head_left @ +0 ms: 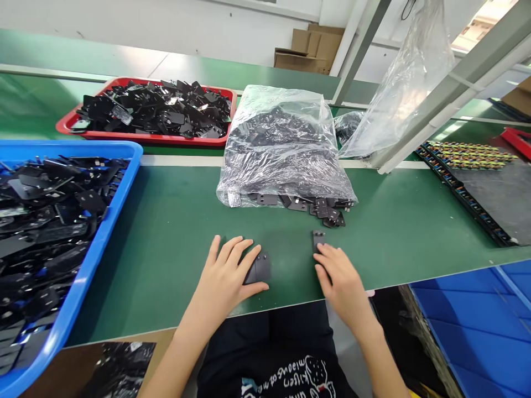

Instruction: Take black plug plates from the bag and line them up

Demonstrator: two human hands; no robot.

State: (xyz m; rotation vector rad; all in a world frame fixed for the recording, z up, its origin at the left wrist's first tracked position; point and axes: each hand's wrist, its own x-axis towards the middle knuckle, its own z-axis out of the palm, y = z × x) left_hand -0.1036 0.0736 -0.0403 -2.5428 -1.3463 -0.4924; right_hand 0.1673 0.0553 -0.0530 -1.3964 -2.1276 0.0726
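On the green tabletop, my left hand (226, 271) has its fingers spread. Its index finger and thumb grip a flat black plastic plate (261, 267) from two sides. Two small studs show on the plate's upper part. To the right, my right hand (339, 276) has its fingertips on the lower end of a narrow black plastic piece (317, 237), which lies on the table with small studs near its top. A gap of bare tabletop separates the two pieces. Beyond them, loose black parts (327, 212) spill from the mouth of a clear plastic bag (286, 149).
A blue bin (105, 221) heaped with black parts stands at the left. Behind it sits a red tray (166, 136) of similar parts. A metal post (452, 83) with plastic film rises at the right rear. Further right lies a black-edged tray (468, 204) with colourful components.
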